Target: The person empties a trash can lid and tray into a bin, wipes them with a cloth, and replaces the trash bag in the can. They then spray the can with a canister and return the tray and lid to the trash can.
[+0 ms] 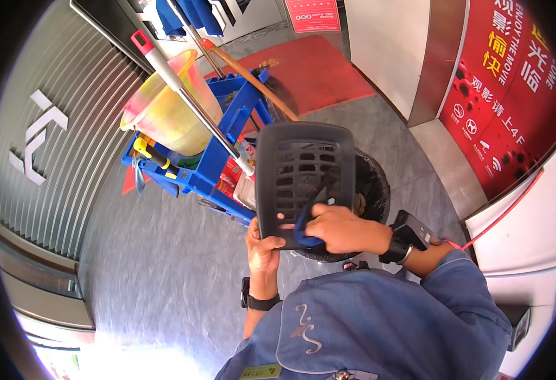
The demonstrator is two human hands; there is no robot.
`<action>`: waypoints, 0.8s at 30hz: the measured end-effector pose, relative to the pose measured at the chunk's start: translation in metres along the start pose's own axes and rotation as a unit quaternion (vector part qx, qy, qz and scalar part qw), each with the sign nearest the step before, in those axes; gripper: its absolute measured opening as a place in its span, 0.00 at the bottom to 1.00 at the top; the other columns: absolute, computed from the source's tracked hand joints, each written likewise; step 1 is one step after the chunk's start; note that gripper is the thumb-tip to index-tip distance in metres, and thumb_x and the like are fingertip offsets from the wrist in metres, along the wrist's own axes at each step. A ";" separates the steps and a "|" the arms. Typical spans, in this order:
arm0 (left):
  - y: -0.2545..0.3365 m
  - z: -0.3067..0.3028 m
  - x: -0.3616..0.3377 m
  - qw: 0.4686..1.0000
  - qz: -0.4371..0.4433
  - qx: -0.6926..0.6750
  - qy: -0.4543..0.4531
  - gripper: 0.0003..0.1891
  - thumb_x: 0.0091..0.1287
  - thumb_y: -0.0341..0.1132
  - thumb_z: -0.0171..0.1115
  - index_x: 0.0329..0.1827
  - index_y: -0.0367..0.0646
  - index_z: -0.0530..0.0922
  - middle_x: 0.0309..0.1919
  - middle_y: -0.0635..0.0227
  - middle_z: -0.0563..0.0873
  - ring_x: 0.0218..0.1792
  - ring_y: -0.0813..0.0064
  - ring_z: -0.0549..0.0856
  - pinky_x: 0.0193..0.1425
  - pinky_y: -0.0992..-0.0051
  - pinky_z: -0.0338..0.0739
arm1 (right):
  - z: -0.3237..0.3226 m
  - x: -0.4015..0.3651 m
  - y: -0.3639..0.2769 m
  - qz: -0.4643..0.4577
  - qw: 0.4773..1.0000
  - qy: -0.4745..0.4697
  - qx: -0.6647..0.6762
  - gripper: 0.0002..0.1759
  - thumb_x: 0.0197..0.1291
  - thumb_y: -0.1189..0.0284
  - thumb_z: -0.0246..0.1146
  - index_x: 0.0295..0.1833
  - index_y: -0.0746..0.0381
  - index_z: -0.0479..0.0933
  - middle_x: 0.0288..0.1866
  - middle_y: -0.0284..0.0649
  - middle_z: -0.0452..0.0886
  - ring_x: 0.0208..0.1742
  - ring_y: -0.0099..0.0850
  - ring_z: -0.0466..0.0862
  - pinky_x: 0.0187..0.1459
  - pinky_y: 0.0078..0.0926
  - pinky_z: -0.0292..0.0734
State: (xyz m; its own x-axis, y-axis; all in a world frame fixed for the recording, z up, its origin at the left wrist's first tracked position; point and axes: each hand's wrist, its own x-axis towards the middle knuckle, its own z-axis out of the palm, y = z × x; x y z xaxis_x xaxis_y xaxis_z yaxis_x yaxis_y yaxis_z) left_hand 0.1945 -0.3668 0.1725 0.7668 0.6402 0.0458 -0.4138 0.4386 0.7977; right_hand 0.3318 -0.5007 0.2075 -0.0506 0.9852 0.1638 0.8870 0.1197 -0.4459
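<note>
A dark grey plastic tray with a slotted bottom [267, 171] is tilted up in front of me. My left hand [264, 248] grips its near left corner, thumb on the rim and fingertips showing through the slots. Inside the tray, my right hand [341, 228] is closed around a dark blue cloth [303, 229] pressed to the slotted bottom. Below and behind the tray stands a round bin lined with a black bag [374, 190], partly hidden by the tray and my right hand.
A blue cleaning cart [195, 180] at left carries a yellow bucket [176, 104] and long handles, including a white-and-silver pole [192, 101] reaching close to the tray. A red mat [322, 73] lies beyond. White cabinets [518, 234] and a red sign [512, 95] stand at right.
</note>
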 end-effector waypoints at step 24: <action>0.012 0.018 -0.023 0.992 0.019 0.121 0.007 0.26 0.32 0.15 0.50 0.43 0.30 0.68 0.47 0.51 0.76 0.38 0.61 0.82 0.43 0.68 0.77 | -0.048 0.054 0.072 0.116 0.874 0.471 0.032 0.23 0.38 0.69 0.64 0.44 0.56 0.67 0.33 0.45 0.76 0.37 0.46 0.76 0.34 0.41 0.69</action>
State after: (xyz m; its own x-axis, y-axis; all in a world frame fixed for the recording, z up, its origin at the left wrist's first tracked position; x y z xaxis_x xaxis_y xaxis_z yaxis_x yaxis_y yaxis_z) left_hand 0.1806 -0.3873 0.1921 0.7454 0.6626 0.0725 -0.3113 0.2498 0.9169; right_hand 0.4155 -0.4447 0.2267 0.5538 0.4492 0.7011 0.7944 -0.0327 -0.6065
